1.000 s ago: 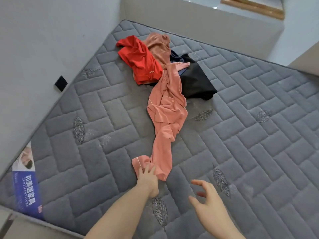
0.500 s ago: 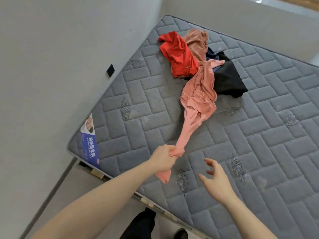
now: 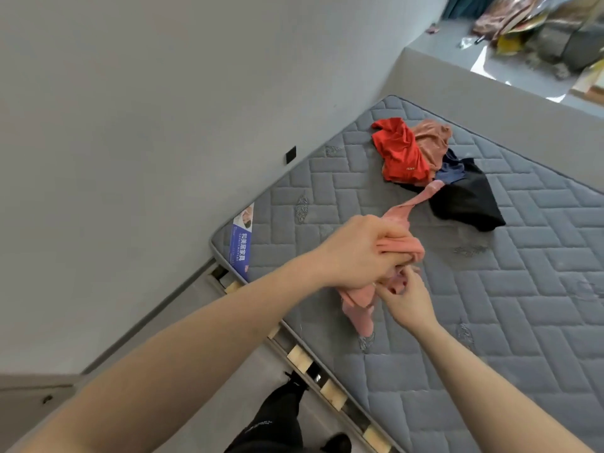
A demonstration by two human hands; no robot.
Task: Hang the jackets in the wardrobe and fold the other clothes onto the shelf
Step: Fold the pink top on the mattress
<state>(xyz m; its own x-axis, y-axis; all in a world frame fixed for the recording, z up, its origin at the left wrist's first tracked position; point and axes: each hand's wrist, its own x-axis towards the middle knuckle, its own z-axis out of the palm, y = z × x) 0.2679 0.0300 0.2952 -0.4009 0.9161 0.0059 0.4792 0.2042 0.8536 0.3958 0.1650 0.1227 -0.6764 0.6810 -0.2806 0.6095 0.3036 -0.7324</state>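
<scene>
Head view: looks down on a grey quilted mattress (image 3: pixel 490 322) set against a grey wall.
Left hand (image 3: pixel 362 253): fist clenched round a bunch of the salmon-pink garment (image 3: pixel 400 246), held up above the mattress near its left edge.
Right hand (image 3: pixel 407 302): just below the left, its fingers pinching a fold of the same garment.
Hands: close together, both clamped on the pink cloth.
Salmon-pink garment: one end dangles below the hands (image 3: pixel 358 308); the other runs as a stretched strip back to the pile.
Pile: near the mattress's far corner, with a red garment (image 3: pixel 400 152), a dusty-pink garment (image 3: pixel 431 142), a navy piece (image 3: pixel 452 170) and a black garment (image 3: pixel 467 201), all overlapping.
Mattress label (image 3: pixel 242 243): blue and white, at the near left corner.
Bed frame (image 3: pixel 330 390): wooden slats show along the mattress's near edge.
Person: a dark trouser leg (image 3: pixel 274 420) stands on the floor beside the frame.
</scene>
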